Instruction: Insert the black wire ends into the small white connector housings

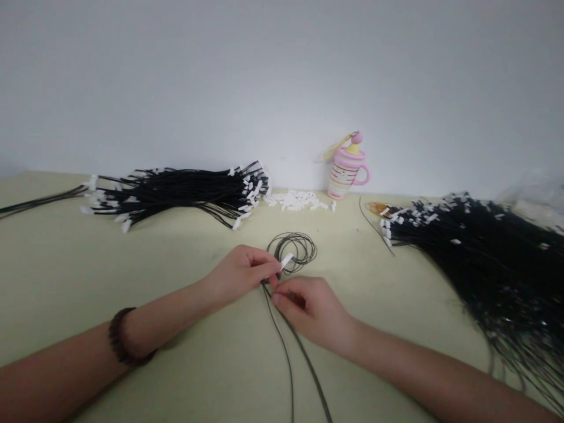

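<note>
Near the middle of the table, my left hand pinches a small white connector between thumb and fingers. Close beside it, my right hand is closed in a pinch on a thin black wire. Two dark wires run from the fingertips down toward the table's near edge. Just behind the fingers lies a loose coil of thin black wire. The fingers hide where the wire ends meet the connector.
A bundle of black cables with white connectors lies at the back left. Beside it is a pile of loose white connectors. A pink-and-white cup-shaped bottle stands by the wall. A large heap of black wires covers the right side.
</note>
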A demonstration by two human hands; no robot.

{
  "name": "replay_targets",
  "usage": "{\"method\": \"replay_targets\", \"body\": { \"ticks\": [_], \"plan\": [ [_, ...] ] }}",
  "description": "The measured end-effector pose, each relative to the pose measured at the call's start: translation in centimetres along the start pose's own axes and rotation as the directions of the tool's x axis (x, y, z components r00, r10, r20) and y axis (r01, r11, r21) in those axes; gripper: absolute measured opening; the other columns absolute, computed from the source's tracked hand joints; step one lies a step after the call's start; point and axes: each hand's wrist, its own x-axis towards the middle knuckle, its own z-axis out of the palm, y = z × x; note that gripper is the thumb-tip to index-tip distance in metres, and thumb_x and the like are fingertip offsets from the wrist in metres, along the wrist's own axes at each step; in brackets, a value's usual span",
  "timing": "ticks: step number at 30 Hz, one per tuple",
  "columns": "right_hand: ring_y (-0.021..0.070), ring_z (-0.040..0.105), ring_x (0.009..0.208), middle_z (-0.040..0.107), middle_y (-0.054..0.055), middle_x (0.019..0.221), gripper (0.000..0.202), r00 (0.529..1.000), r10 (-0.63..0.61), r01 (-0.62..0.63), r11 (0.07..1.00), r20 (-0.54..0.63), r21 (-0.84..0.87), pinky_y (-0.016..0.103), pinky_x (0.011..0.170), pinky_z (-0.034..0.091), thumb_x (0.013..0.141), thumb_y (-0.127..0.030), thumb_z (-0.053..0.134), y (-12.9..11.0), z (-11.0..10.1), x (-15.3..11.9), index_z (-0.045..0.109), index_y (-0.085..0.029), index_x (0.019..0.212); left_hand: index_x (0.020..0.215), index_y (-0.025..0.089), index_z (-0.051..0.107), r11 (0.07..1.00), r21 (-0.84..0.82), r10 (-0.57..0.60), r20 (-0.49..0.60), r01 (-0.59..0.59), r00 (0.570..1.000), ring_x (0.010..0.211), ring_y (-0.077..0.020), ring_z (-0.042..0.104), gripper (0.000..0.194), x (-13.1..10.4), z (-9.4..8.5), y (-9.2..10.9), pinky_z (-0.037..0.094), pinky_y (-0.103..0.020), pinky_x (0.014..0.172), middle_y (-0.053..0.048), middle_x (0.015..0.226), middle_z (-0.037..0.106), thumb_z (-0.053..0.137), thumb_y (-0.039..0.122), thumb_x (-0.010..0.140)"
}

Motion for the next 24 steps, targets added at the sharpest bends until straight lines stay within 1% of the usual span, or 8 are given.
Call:
{"method": "replay_targets", "body": {
  "ticks": [8, 11, 14, 16, 18, 20, 22, 24],
  "plan": [
    [0.0057, 0.039, 0.051, 0.047, -0.004, 0.056, 0.016, 0.999, 0.033, -0.032, 0.999, 0.032, -0.032, 0.017, 0.048, 0.025, 0.076, -0.015, 0.045, 0.6, 0.0, 0.3, 0.052, -0.016, 0.062, 0.057, 0.016, 0.063, 1.000, 0.007, -0.003, -0.064, 0.004, 0.998, 0.044, -0.0080, 0.035, 0.029, 0.0, 0.2, -0.1, 0.024, -0.020, 0.044, 0.005, 0.045, 0.049, 0.051, 0.036, 0.074],
    [0.0058, 0.039, 0.052, 0.047, -0.004, 0.057, 0.012, 0.998, 0.052, -0.052, 0.998, 0.023, 0.018, 0.017, 0.048, 0.026, 0.074, -0.013, 0.046, 0.3, -0.2, 0.3, 0.052, -0.015, 0.064, 0.058, 0.016, 0.063, 1.000, 0.006, 0.004, -0.067, -0.004, 0.998, 0.046, -0.0084, 0.038, 0.029, 0.1, 0.2, -0.1, 0.026, -0.020, 0.045, 0.004, 0.050, 0.054, 0.051, 0.036, 0.074],
    [0.0057, 0.039, 0.050, 0.046, -0.004, 0.056, 0.008, 0.986, 0.145, -0.155, 0.979, 0.085, 0.132, 0.016, 0.046, 0.027, 0.072, -0.012, 0.047, 0.6, -0.5, 0.4, 0.051, -0.015, 0.066, 0.059, 0.016, 0.063, 1.000, 0.008, -0.003, -0.091, 0.003, 0.996, 0.048, -0.0092, 0.040, 0.030, 0.2, 0.3, -0.3, 0.027, -0.021, 0.046, 0.003, 0.054, 0.057, 0.050, 0.038, 0.074],
    [0.0055, 0.040, 0.048, 0.048, -0.004, 0.056, 0.007, 0.959, 0.222, -0.263, 0.929, 0.176, 0.260, 0.016, 0.044, 0.028, 0.069, -0.011, 0.049, 0.7, -1.0, 0.5, 0.052, -0.015, 0.074, 0.059, 0.016, 0.063, 1.000, 0.000, -0.027, -0.108, 0.027, 0.994, 0.047, -0.0086, 0.038, 0.030, 0.2, 0.3, -0.3, 0.025, -0.021, 0.045, 0.003, 0.053, 0.057, 0.050, 0.038, 0.074],
    [0.0047, 0.037, 0.044, 0.050, -0.005, 0.055, 0.023, 0.937, 0.225, -0.321, 0.857, 0.268, 0.404, 0.016, 0.041, 0.027, 0.067, -0.008, 0.050, 0.5, -2.0, 0.6, 0.052, -0.015, 0.089, 0.059, 0.016, 0.063, 0.998, -0.013, -0.058, -0.122, 0.057, 0.991, 0.045, -0.0079, 0.035, 0.030, 0.1, 0.3, -0.3, 0.023, -0.021, 0.045, 0.003, 0.051, 0.055, 0.051, 0.038, 0.074],
    [0.0039, 0.034, 0.041, 0.053, -0.006, 0.055, 0.033, 0.938, 0.153, -0.303, 0.797, 0.311, 0.523, 0.016, 0.040, 0.025, 0.068, -0.007, 0.050, -0.4, -3.5, 0.7, 0.051, -0.016, 0.100, 0.059, 0.016, 0.063, 0.997, -0.029, -0.077, -0.125, 0.074, 0.989, 0.045, -0.0077, 0.034, 0.029, 0.0, 0.2, -0.1, 0.023, -0.021, 0.044, 0.004, 0.050, 0.053, 0.052, 0.039, 0.074],
    [0.0037, 0.035, 0.040, 0.057, -0.004, 0.056, 0.028, 0.951, 0.085, -0.258, 0.746, 0.296, 0.614, 0.016, 0.039, 0.026, 0.069, -0.009, 0.051, -1.7, -5.4, 0.7, 0.055, -0.016, 0.097, 0.059, 0.016, 0.063, 0.996, -0.044, -0.080, -0.123, 0.075, 0.989, 0.046, -0.0080, 0.035, 0.030, 0.0, 0.2, 0.2, 0.023, -0.021, 0.045, 0.004, 0.049, 0.051, 0.052, 0.040, 0.073],
    [0.0045, 0.041, 0.042, 0.062, 0.000, 0.061, 0.013, 0.968, 0.050, -0.216, 0.673, 0.248, 0.707, 0.017, 0.040, 0.030, 0.072, -0.014, 0.052, -3.0, -7.5, 0.6, 0.060, -0.015, 0.082, 0.061, 0.015, 0.063, 0.993, -0.069, -0.102, -0.120, 0.095, 0.987, 0.045, -0.0080, 0.035, 0.031, -0.1, 0.2, 0.4, 0.023, -0.021, 0.044, 0.003, 0.050, 0.052, 0.051, 0.041, 0.073]
  ]
}}
